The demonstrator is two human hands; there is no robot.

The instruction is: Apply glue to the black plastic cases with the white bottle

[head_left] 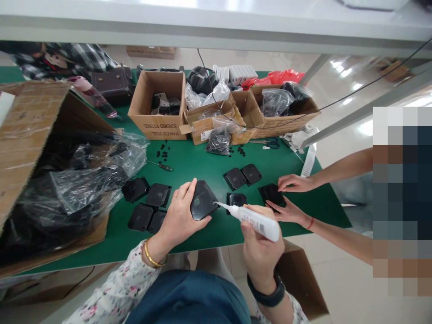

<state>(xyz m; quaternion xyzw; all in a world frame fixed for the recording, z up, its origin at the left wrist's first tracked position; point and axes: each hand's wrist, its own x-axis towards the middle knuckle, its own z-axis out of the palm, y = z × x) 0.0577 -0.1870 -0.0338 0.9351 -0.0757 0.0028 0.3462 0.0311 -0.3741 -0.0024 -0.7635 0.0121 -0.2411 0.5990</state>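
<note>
My left hand (184, 211) grips a black square plastic cover (202, 200) with cut corners, thumb along its near edge and fingers behind its left side. Wrapped in my right hand (261, 247) is a white glue bottle (259, 221), tilted so its thin nozzle meets the cover's right corner. Several like black covers lie on the green table: a group (141, 217) left of my left hand, a pair (236, 178) farther back, and one (236, 199) partly behind the bottle's nozzle.
At right, a co-worker's hands (293, 209) hold another black cover (272, 194). A large carton (37, 130) with plastic bags stands left. Boxes (157, 123) line the back, with small black pieces (164, 153), a screwdriver (165, 167) and scissors (272, 143) before them. A shelf (202, 27) crosses above.
</note>
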